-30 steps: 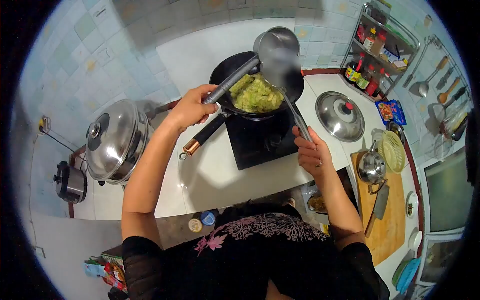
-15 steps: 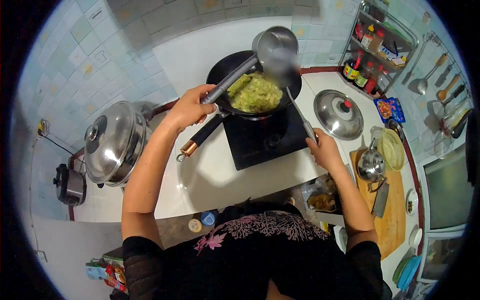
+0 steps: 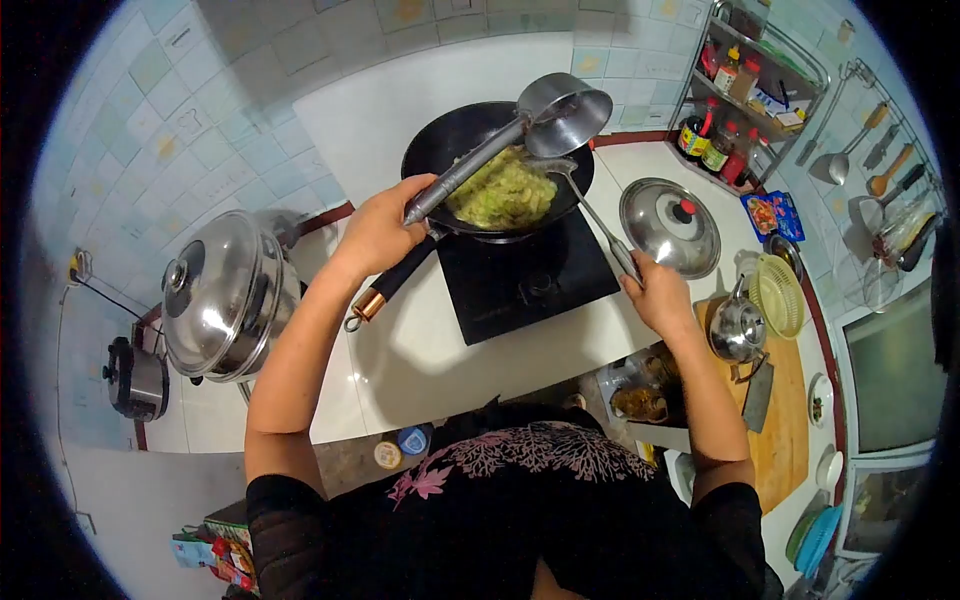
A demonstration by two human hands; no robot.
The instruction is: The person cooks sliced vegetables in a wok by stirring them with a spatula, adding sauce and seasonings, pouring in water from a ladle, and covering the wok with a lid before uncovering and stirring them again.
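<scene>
My left hand (image 3: 385,228) is closed around the grey handle of a deep metal dipper (image 3: 580,125), whose round bowl is tilted over the far right rim of a black wok (image 3: 425,135). Chopped pale-green vegetables (image 3: 505,195) are heaped inside the wok. My right hand (image 3: 658,290) grips a long-handled metal spatula (image 3: 603,228); its head reaches in at the vegetables' right side, just below the dipper. The wok sits on a black induction cooker (image 3: 530,290). Its own handle (image 3: 395,278), black with a copper-coloured end, points toward me beneath my left hand, held by neither hand.
A domed lid (image 3: 670,225) lies right of the cooker. Farther right are a kettle (image 3: 737,330), a cleaver (image 3: 758,395) on a wooden board (image 3: 785,440) and a yellow-green basket (image 3: 775,295). A large steamer pot (image 3: 225,295) stands left. A bottle rack (image 3: 755,100) fills the back corner.
The dipper's bowl has shifted slightly right and down and its tilt has changed. The spatula's head, blurred behind the dipper before, now shows. The vegetables have been shifted in the wok.
</scene>
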